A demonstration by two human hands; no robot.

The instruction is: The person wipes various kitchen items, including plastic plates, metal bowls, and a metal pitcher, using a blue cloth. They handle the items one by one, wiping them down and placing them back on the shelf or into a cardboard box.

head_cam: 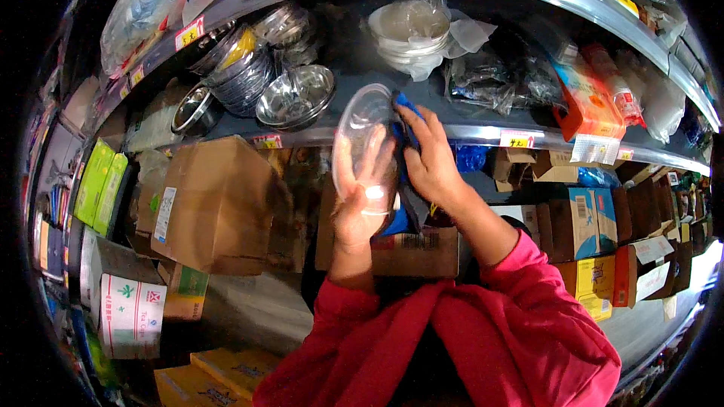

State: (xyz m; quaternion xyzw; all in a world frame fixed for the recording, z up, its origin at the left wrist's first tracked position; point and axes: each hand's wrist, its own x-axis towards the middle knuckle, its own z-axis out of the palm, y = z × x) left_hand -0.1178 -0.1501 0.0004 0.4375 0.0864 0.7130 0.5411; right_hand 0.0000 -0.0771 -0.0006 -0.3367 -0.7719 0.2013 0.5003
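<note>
A clear, see-through round dish [366,106], perhaps a bowl or lid, stands tilted on edge before the shelf. My left hand [357,203] supports it from beneath and behind, and its spread fingers show through the clear material. Pressed against the dish's right side is a blue and dark cloth [399,223], which my right hand [434,161] grips with bent fingers. Part of the cloth is hidden behind that hand and the dish.
On the shelf behind are stacked metal bowls [297,96], plastic-wrapped white bowls [410,28] and an orange box [588,99]. The metal shelf edge [481,134] runs just behind my hands. Below stand a large cardboard box [218,209], a white carton [133,316] and yellow boxes [226,376].
</note>
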